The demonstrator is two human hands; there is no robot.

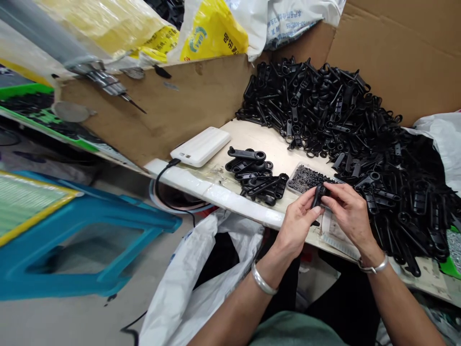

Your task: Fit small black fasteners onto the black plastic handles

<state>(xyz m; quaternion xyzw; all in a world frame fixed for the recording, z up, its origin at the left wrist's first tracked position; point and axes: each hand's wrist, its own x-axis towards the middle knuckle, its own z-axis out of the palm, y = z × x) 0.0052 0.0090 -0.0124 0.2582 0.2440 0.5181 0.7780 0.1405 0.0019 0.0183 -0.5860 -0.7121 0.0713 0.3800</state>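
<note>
A black part (320, 194) is held in the pinching grip of the left hand (297, 219) and right hand (348, 212) over the desk (277, 148), and, were that pinch loosened, the tray (291, 188) just beyond could be struck and its small pieces (306, 179) scattered.

Two hands (298, 221) (349, 214), two bracelets (264, 279) (374, 267), one held part (319, 194), two heaps of parts (252, 166) (324, 105) too tangled to count, one box (293, 190), one white device (202, 145), two trays (84, 146) (450, 268), one driver (104, 79), one stool (72, 287)
</note>
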